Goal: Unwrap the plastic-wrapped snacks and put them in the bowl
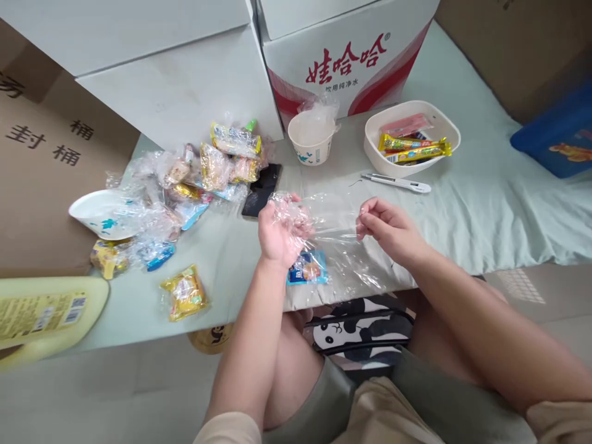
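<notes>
A clear plastic bag (333,216) is stretched between my two hands above the cloth-covered surface. My left hand (284,228) has the crinkled film over its curled fingers; whether they are inside the bag or around it I cannot tell. On the other side, my right hand (386,225) pinches the bag's edge between thumb and fingers. Beneath the bag, close to my left wrist, lies a small blue snack packet (309,267), partly covered by film. A dark phone (263,191) lies flat just beyond my left hand.
Wrapped snacks (217,166) are heaped at the left around a tipped paper bowl (104,213). A yellow packet (185,293) lies nearer. At the back stand a paper cup (311,145) stuffed with film and a white basin (383,154) with snack sticks. A utility knife (398,182) lies before it.
</notes>
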`<state>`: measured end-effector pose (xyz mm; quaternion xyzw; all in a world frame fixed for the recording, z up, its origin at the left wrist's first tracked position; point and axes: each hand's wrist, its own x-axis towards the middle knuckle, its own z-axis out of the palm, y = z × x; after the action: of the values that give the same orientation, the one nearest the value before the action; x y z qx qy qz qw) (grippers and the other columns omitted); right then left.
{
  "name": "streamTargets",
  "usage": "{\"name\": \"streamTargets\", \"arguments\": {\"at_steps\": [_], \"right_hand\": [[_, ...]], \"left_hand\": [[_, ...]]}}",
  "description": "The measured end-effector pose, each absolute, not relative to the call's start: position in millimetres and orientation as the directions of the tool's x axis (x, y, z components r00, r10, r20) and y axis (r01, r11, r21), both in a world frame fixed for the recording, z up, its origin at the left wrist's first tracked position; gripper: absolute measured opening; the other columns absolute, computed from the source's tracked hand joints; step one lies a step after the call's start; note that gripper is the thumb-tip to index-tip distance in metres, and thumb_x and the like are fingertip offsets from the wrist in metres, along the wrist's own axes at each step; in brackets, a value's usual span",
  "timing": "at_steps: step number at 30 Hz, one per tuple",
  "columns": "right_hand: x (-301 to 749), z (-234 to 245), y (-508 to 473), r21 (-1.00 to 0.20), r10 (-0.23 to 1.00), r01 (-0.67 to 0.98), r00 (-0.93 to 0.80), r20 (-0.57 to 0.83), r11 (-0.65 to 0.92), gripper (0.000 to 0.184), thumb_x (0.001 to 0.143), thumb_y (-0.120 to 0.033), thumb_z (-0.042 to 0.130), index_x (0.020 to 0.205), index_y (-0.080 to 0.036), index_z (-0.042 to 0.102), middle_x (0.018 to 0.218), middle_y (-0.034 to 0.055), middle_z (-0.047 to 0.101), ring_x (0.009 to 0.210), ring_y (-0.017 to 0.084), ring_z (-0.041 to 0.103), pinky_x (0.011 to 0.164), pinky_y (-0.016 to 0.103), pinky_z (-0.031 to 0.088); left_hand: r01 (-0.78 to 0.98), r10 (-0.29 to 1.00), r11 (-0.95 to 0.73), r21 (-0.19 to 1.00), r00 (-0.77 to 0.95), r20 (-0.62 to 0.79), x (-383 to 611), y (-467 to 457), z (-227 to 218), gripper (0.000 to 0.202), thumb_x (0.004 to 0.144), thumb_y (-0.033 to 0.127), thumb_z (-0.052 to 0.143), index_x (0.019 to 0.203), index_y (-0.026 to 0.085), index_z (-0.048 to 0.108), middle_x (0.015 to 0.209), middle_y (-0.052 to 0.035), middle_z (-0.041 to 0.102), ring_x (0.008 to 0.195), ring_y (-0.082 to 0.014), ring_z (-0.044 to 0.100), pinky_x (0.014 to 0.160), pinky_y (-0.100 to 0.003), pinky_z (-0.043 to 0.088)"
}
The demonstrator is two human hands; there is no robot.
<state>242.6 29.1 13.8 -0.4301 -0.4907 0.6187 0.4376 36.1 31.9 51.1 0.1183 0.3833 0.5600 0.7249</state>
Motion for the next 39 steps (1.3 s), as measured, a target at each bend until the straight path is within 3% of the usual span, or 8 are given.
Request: {"name": "streamTargets", "arguments": {"at_steps": [5,11,16,20,24,27,34,39], "right_hand": [[248,7,38,-0.981,0.993,-0.174,-0.091,-0.075,-0.090,0.024,0.088,-0.047,0.062,0.086,-0.026,0.050,0.076,-0.0028,0.057,0.072,0.014,0.060,0.071,0.032,0.051],[249,4,38,-0.993,0.993,-0.104,-0.105,-0.050,-0.061,0.028,0.081,-0.039,0.067,0.100,-0.027,0.051,0.104,0.0027,0.067,0.102,0.019,0.065,0.089,0.038,0.052],[257,8,37,-0.996,0.995,0.039,-0.058,-0.078,-0.076,0.015,0.081,-0.030,0.064,0.086,-0.023,0.053,0.075,-0.0002,0.062,0.072,0.016,0.061,0.073,0.035,0.051],[267,5,44,-0.992,0.977,-0.096,0.190,-0.098,-0.081,0.014,0.083,-0.031,0.059,0.090,-0.025,0.049,0.088,0.0009,0.065,0.084,0.016,0.065,0.072,0.032,0.051],[268,2,45,-0.956,0.966,-0.234,0.147,-0.213,-0.175,0.051,0.079,-0.037,0.070,0.124,-0.032,0.045,0.113,0.0038,0.069,0.102,0.020,0.067,0.080,0.034,0.055],[264,2,42,-0.956,0.967,-0.145,-0.054,-0.250,-0.256,0.089,0.076,-0.036,0.075,0.150,-0.031,0.025,0.097,0.0037,0.072,0.088,0.022,0.070,0.077,0.039,0.058],[271,1,48,-0.976,0.988,-0.180,0.081,-0.135,-0.118,0.078,0.092,-0.035,0.053,0.157,-0.040,0.011,0.113,0.0034,0.070,0.095,0.018,0.071,0.081,0.036,0.059],[269,3,45,-0.964,0.968,-0.097,-0.079,-0.240,-0.247,0.093,0.083,-0.029,0.066,0.159,-0.034,0.013,0.111,0.0064,0.072,0.093,0.021,0.071,0.080,0.037,0.059]], "left_hand": [[-0.679,0.954,0.193,0.708,-0.040,-0.298,37,42,41,0.037,0.082,0.058,0.070,0.090,0.023,0.065,0.068,0.0003,0.054,0.058,-0.0129,0.055,0.059,-0.026,0.048],[-0.462,0.967,0.195,0.865,-0.056,-0.248,51,47,27,0.046,0.061,0.008,0.085,0.101,0.022,0.068,0.085,-0.0029,0.071,0.078,-0.0167,0.070,0.077,-0.027,0.055],[-0.296,0.942,0.226,0.928,-0.178,-0.286,47,50,20,0.007,0.077,0.017,0.071,0.082,0.016,0.067,0.080,-0.0080,0.076,0.071,-0.0186,0.074,0.067,-0.026,0.056],[-0.078,0.918,0.156,0.985,-0.356,-0.173,30,53,12,0.005,0.083,0.022,0.066,0.083,0.017,0.067,0.076,-0.0036,0.075,0.064,-0.0150,0.071,0.055,-0.020,0.051],[-0.173,0.913,0.131,0.976,-0.363,-0.186,17,55,12,0.009,0.082,0.026,0.067,0.086,0.018,0.065,0.069,-0.0005,0.072,0.057,-0.0125,0.067,0.052,-0.019,0.050],[-0.340,0.937,0.100,0.935,-0.285,-0.204,13,56,17,0.015,0.080,0.028,0.071,0.090,0.021,0.062,0.071,0.0000,0.072,0.060,-0.0123,0.068,0.054,-0.019,0.052],[-0.044,0.932,0.122,0.991,-0.338,-0.130,7,56,12,0.017,0.087,0.033,0.066,0.094,0.023,0.055,0.068,0.0021,0.070,0.051,-0.0126,0.066,0.047,-0.020,0.050],[0.013,0.946,0.148,0.989,-0.294,-0.137,8,52,13,0.021,0.088,0.038,0.065,0.100,0.023,0.055,0.059,0.0069,0.061,0.038,-0.0081,0.053,0.037,-0.017,0.037]]}}
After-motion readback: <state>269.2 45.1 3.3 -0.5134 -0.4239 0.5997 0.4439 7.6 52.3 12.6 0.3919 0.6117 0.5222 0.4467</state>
